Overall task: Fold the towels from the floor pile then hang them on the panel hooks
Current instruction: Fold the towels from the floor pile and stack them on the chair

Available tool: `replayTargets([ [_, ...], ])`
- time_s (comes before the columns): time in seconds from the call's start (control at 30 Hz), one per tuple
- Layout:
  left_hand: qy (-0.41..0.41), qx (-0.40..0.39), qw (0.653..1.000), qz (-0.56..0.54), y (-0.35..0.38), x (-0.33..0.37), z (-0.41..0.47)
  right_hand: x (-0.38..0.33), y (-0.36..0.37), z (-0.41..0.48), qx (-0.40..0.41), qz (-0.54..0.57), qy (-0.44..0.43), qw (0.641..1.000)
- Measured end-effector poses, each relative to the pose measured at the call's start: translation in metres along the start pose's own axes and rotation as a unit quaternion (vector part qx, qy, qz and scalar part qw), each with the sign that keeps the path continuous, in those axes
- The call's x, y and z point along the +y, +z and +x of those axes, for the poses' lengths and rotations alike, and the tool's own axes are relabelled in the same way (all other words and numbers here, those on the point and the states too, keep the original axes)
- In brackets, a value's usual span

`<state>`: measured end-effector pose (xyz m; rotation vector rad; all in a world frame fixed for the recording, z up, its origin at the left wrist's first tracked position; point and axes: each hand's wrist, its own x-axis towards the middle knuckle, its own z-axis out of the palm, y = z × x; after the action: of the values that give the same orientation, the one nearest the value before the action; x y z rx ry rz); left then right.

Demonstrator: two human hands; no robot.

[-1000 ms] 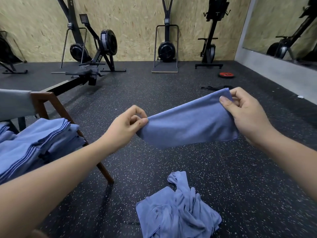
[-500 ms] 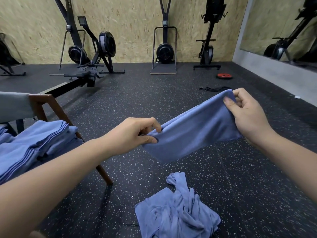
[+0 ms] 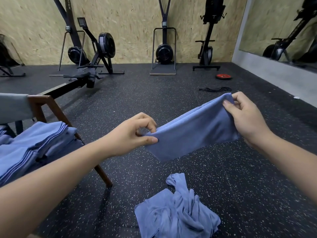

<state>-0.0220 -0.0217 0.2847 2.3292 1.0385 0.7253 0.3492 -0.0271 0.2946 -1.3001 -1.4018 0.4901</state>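
Above speckled floor (image 3: pixel 240 169), mid-air: folded blue towel (image 3: pixel 193 134) stretched between both hands, slanting up to right. Left hand (image 3: pixel 135 134) pinches lower end, thumb on front, fingers curled over top edge. Right hand (image 3: pixel 245 117) clamped on upper end, thumb on front. Directly below, crumpled towel pile (image 3: pixel 176 213) on floor. Left side: stack of folded towels (image 3: pixel 34 145) on chair (image 3: pixel 44 107). Red weight plate (image 3: pixel 223 76) near floor's far edge.
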Motion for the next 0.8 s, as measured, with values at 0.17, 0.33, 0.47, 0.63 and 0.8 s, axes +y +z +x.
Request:
replayTargets([
  [0.17, 0.029, 0.038, 0.994, -0.097, 0.004, 0.022, -0.004, 0.009, 0.003, 0.001, 0.017, -0.007, 0.025, 0.999],
  [0.33, 0.043, 0.019, 0.975, -0.219, 0.011, 0.040, -0.005, 0.012, 0.005, 0.001, 0.019, -0.033, 0.037, 0.999],
  [0.47, 0.029, -0.026, 0.984, -0.175, 0.014, 0.034, -0.006, 0.009, 0.003, 0.003, 0.037, -0.043, 0.037, 0.998],
  [0.63, -0.031, -0.015, 0.996, 0.077, 0.011, 0.015, -0.002, 0.007, -0.002, 0.003, 0.042, -0.027, 0.034, 0.998],
  [0.8, -0.061, -0.003, 0.983, 0.175, 0.000, -0.009, 0.005, -0.005, 0.004, -0.005, 0.031, -0.038, -0.004, 0.999],
])
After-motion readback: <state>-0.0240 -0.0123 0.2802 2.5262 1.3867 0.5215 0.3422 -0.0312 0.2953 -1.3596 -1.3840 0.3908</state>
